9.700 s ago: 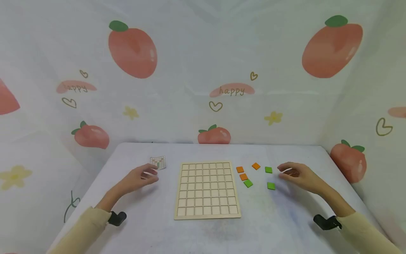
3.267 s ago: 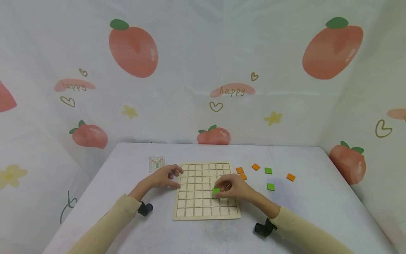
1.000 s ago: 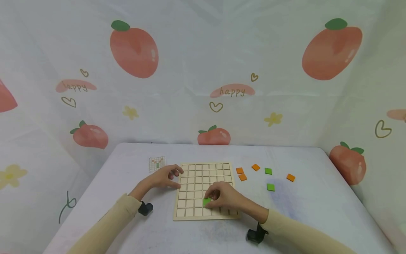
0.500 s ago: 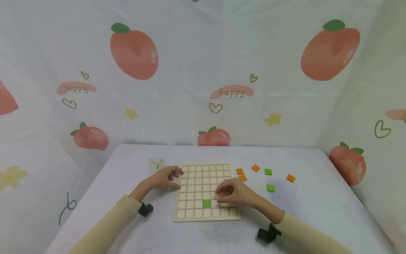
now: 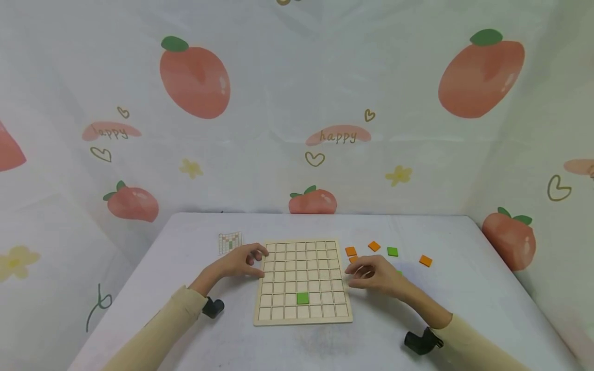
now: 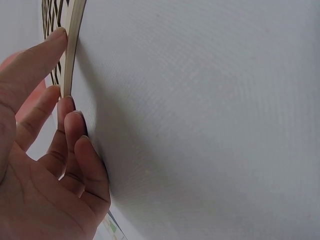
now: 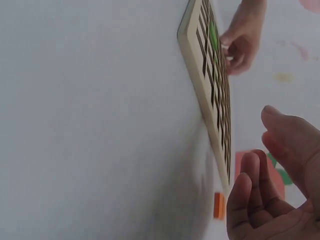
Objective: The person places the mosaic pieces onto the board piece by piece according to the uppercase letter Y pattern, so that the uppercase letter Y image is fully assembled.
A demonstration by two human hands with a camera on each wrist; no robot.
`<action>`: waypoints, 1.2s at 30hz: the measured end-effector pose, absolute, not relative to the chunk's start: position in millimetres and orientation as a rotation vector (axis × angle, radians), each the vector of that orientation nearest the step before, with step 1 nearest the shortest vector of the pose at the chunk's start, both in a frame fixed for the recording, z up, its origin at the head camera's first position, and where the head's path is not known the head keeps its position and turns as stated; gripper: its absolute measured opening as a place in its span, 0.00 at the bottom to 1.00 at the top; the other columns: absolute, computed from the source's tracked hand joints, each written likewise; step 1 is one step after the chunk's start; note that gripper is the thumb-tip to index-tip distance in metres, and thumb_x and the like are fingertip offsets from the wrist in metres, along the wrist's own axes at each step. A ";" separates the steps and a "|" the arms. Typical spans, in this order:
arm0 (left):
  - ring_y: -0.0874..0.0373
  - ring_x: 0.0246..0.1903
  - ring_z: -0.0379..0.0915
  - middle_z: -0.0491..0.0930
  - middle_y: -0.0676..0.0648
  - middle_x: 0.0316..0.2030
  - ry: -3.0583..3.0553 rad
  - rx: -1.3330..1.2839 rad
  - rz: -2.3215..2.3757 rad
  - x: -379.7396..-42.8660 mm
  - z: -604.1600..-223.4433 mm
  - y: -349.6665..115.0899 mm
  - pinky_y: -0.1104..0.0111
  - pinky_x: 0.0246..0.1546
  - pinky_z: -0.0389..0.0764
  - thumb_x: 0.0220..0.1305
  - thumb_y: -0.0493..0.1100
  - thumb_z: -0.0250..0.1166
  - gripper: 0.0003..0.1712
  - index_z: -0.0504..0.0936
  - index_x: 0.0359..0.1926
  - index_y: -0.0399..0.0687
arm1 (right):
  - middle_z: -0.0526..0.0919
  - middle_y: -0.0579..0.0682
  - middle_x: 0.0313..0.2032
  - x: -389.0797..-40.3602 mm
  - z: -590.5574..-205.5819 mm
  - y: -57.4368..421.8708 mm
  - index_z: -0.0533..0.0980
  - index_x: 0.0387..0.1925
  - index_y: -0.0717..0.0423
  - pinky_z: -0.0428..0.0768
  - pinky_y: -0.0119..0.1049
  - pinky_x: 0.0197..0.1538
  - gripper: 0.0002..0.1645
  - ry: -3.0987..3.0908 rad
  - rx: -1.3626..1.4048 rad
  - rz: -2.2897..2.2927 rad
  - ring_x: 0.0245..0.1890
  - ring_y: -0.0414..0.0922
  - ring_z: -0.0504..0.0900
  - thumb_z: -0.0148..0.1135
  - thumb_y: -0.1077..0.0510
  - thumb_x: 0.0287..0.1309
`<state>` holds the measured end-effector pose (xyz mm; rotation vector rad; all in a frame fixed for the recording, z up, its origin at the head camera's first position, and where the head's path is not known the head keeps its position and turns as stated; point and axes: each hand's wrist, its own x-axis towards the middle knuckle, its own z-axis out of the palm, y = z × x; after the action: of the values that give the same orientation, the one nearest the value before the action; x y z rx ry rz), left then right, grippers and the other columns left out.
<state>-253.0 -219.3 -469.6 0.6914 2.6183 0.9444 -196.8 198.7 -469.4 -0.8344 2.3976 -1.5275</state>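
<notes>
A wooden grid board (image 5: 301,263) lies flat on the table. One green square tile (image 5: 302,298) sits in a cell of its second row from the front. Thumb and fingertips of my left hand (image 5: 238,260) rest against the board's left edge; the left wrist view shows the thumb tip on the rim (image 6: 75,40). Just off the board's right edge, above the table, hovers my right hand (image 5: 378,275), its fingers loosely bent with nothing between them. Near it lie orange tiles (image 5: 350,251), one partly covered by the hand. Another green tile (image 5: 399,272) is mostly hidden behind it.
Farther right and back lie an orange tile (image 5: 374,246), a green tile (image 5: 392,251) and an orange tile (image 5: 425,260). A small printed grid card (image 5: 230,241) lies behind the left hand. A patterned cloth (image 5: 260,103) hangs behind the table.
My right hand brought a green tile from the right-hand group onto the board, let it go in a cell, and has drawn back rightward. My left hand earlier came to the board's left edge.
</notes>
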 end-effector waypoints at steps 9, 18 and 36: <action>0.54 0.37 0.69 0.75 0.49 0.40 2.617 0.687 0.952 -249.8 -467.1 -218.3 0.63 0.39 0.72 0.54 0.41 0.80 0.30 0.79 0.56 0.42 | 0.85 0.57 0.42 -194.9 -468.4 234.8 0.84 0.44 0.64 0.81 0.37 0.41 0.16 2.480 -0.777 -1.505 0.38 0.46 0.83 0.76 0.60 0.56; 0.53 0.37 0.69 0.75 0.49 0.41 2.609 0.688 0.950 -250.4 -466.4 -218.4 0.61 0.39 0.72 0.55 0.42 0.79 0.30 0.78 0.56 0.42 | 0.85 0.61 0.44 -197.1 -461.4 265.4 0.82 0.46 0.66 0.80 0.36 0.44 0.17 2.529 -0.729 -1.485 0.41 0.47 0.84 0.75 0.61 0.58; 0.52 0.37 0.69 0.75 0.49 0.41 2.598 0.699 0.946 -253.3 -467.0 -220.3 0.61 0.39 0.72 0.56 0.42 0.78 0.29 0.78 0.57 0.43 | 0.83 0.59 0.48 -201.8 -463.8 299.3 0.80 0.52 0.67 0.80 0.40 0.46 0.27 2.634 -0.590 -1.356 0.45 0.54 0.82 0.79 0.58 0.52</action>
<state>-253.3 -220.3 -467.0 0.6991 2.5982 0.9457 -201.8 299.3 -463.8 -0.5902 2.6342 -1.3558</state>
